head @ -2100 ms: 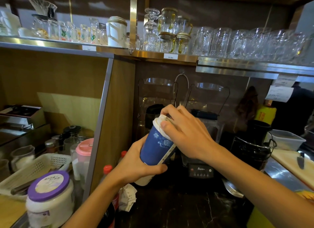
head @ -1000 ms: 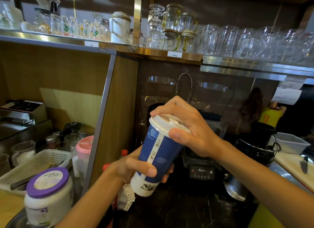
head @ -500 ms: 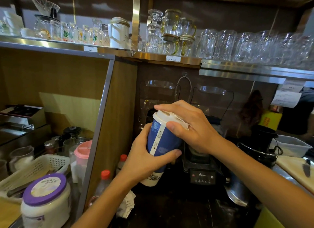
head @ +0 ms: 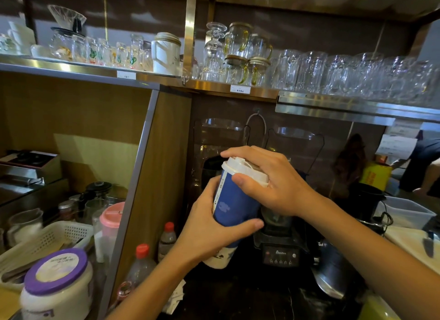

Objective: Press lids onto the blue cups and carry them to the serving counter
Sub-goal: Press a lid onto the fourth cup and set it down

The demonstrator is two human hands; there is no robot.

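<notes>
A tall blue paper cup (head: 232,207) with a white base is held in the air in front of me, tilted slightly to the left. My left hand (head: 209,226) wraps around its middle from the left. A white plastic lid (head: 240,168) sits on the cup's rim. My right hand (head: 269,179) covers the lid from above and the right, thumb on the lid's near edge and fingers over its top. Both hands are above the dark counter (head: 250,298).
A black blender base (head: 281,255) stands right behind the cup, with clear blender jars behind it. Red-capped bottles (head: 142,265) stand to the left below my arm. A purple-lidded tub (head: 57,284), a white basket and a pink-lidded jug sit at left. Glasses fill the steel shelf above.
The cup has been turned in my hands and raised a little. My left hand shifted from the cup's lower part to its middle, while my right hand stayed on the lid.
</notes>
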